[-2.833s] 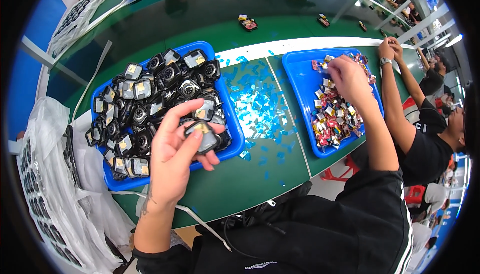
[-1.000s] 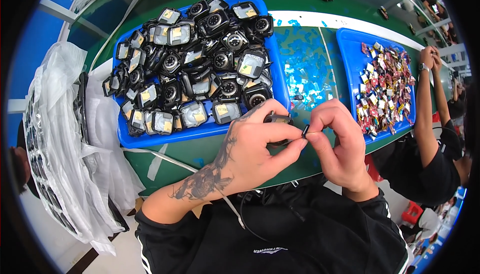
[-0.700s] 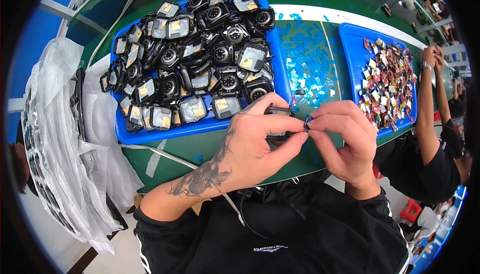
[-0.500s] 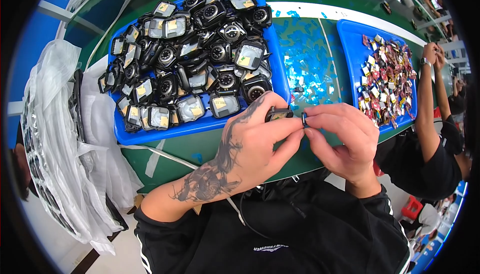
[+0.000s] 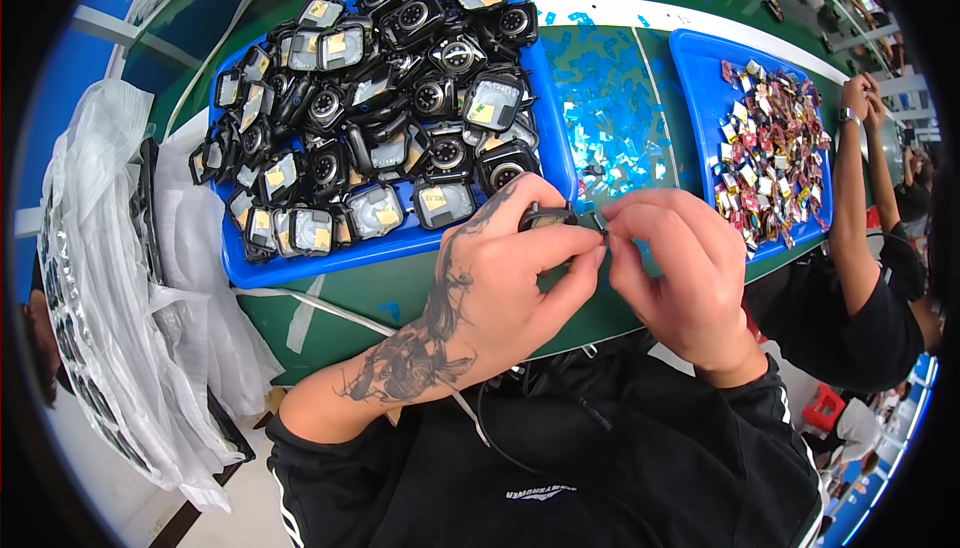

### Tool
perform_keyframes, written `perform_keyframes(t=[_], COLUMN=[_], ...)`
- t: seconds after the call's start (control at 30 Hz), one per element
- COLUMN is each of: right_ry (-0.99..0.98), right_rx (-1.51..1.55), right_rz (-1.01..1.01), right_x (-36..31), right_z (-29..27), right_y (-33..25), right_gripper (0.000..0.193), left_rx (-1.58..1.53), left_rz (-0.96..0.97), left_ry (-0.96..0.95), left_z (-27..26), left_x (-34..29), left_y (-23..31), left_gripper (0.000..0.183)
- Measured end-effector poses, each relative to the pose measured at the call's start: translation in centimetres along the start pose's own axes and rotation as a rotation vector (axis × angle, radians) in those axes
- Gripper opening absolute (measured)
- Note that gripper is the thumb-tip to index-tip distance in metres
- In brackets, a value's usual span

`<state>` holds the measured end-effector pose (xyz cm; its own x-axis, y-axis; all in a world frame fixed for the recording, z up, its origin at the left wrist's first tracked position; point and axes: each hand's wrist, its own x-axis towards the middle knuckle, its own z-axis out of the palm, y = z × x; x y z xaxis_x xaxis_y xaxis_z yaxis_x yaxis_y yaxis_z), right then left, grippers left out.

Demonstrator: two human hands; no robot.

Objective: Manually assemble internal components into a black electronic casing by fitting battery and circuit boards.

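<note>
My left hand, tattooed along its back and wrist, is closed around a black smartwatch case; the case shows above the index finger, and my palm hides the rest. Close by on the right, the fingertips of my right hand are pinched on a small dark strip-like part. The tips of my left thumb and index finger meet right beside this part. It is too small to tell its exact kind. Both hands are held over the front edge of the green table.
Behind my left hand, a blue tray is heaped with black smartwatch cases. Blue film scraps cover the table's middle. Another blue tray holds small circuit parts. White plastic sheeting hangs at the left; a co-worker's arms are at the right.
The small part has tilted in my right fingertips, and those fingers have curled further and rolled over it. My left hand still holds the case, nearly in place.
</note>
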<state>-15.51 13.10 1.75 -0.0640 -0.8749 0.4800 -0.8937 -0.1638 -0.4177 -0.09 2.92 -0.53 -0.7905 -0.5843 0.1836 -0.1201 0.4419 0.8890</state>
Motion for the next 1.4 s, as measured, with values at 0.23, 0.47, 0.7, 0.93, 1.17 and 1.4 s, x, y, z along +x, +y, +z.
perform_keyframes(t=[0.23,0.47,0.7,0.93,1.17,1.4], right_ry=[0.033,0.065,-0.120,-0.021,0.043,0.041], right_rx=[-0.063,-0.192,-0.030,-0.158,-0.121,-0.009], right_rz=[0.168,0.251,0.189,0.351,0.344,0.408], right_x=[0.5,1.3,0.2,0.1,-0.1,-0.3], right_z=[-0.3,-0.7,0.9,1.1,1.4,1.1], right_y=[0.8,3.3,3.1,3.4,3.6,3.5], right_gripper=[0.018,0.012,0.011,0.015,0.012,0.018], left_rx=[-0.162,-0.330,-0.302,-0.343,-0.306,-0.312], left_rz=[-0.111,-0.070,0.001,-0.108,-0.088,-0.086], left_ry=[0.040,0.231,0.172,0.197,0.187,0.194], left_z=[-0.3,-3.3,-2.2,-2.8,-2.7,-2.8], left_x=[0.3,1.6,1.5,1.6,1.5,1.9], left_y=[0.4,0.1,-0.6,0.0,-0.2,-0.5], left_gripper=[0.010,0.013,0.012,0.012,0.012,0.010])
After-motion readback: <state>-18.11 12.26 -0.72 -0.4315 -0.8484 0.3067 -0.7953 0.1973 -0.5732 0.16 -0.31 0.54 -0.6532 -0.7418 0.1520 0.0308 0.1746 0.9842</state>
